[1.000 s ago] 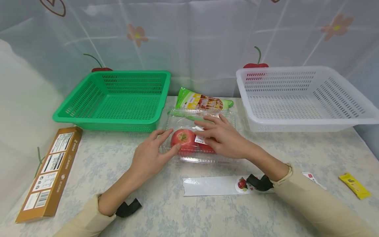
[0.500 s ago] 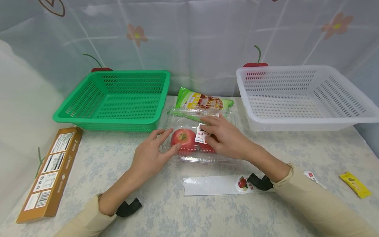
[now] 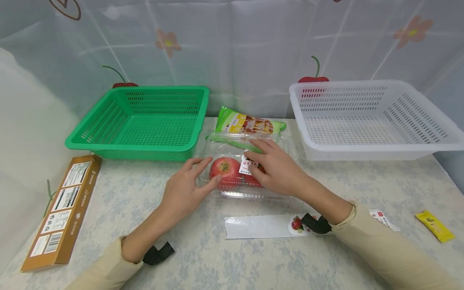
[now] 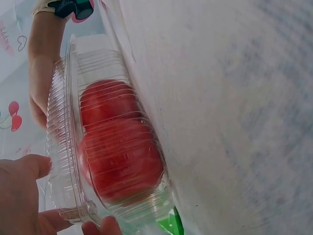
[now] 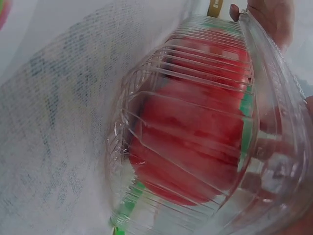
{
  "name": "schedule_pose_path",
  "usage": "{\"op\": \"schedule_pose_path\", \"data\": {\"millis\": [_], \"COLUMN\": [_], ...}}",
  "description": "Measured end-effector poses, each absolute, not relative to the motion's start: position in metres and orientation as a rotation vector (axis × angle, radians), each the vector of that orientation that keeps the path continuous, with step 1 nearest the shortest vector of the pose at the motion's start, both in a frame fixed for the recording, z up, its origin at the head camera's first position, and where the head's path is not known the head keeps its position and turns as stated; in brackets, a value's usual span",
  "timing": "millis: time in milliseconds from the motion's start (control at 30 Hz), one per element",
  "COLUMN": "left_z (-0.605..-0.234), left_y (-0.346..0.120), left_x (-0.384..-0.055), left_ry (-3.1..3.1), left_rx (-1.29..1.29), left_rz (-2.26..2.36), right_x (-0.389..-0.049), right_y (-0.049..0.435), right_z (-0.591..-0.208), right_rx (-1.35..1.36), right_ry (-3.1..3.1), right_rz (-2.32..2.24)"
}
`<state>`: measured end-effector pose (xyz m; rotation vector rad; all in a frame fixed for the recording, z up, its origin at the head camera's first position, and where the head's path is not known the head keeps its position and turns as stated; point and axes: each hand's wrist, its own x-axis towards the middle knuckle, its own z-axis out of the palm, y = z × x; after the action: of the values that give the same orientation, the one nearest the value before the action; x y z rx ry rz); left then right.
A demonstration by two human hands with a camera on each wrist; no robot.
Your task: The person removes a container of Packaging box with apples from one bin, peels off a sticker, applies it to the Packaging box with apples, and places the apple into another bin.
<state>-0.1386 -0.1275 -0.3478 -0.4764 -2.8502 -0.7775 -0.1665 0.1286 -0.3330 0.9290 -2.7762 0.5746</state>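
A clear plastic clamshell box (image 3: pixel 253 195) lies in the middle of the table, its lid closed. Inside sit two red apples (image 3: pixel 224 171), the right one mostly covered by a label and a hand. My left hand (image 3: pixel 183 191) rests at the box's left end, its thumb and fingers spread apart on the lid and side. A white sticker label (image 3: pixel 244 167) with red print lies on the lid above the right apple. The fingers of my right hand (image 3: pixel 280 167) touch the label's right part and hide some of it. Both apples show through the ribbed wall in each wrist view.
A green basket (image 3: pixel 145 148) stands behind left, a white basket (image 3: pixel 362 148) behind right. A green snack bag (image 3: pixel 250 124) lies behind the box. Around the front are a long brown carton (image 3: pixel 67 209), a white backing strip (image 3: pixel 259 227) with a sticker and a yellow packet (image 3: pixel 435 226).
The right fingers have shifted a little to the right over the label, uncovering its printed left part, which now lies flatter. The left hand and the box have stayed put.
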Motion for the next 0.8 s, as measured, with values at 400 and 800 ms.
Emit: {"op": "schedule_pose_path", "data": {"millis": [400,800], "left_z": [-0.3506,-0.3492], "left_y": [-0.1282,-0.1272], "left_x": [-0.1358,-0.1373], "left_ry": [-2.851,-2.846], "left_rx": [-0.455,-0.460], "left_rz": [-0.779,-0.784], "right_x": [-0.1660,-0.1640], "right_y": [0.1279,0.1262], "right_z": [-0.3376,-0.3346], "right_rx": [0.913,0.842], "right_ry": [-2.775,-2.768], "right_rz": [0.550,0.526]}}
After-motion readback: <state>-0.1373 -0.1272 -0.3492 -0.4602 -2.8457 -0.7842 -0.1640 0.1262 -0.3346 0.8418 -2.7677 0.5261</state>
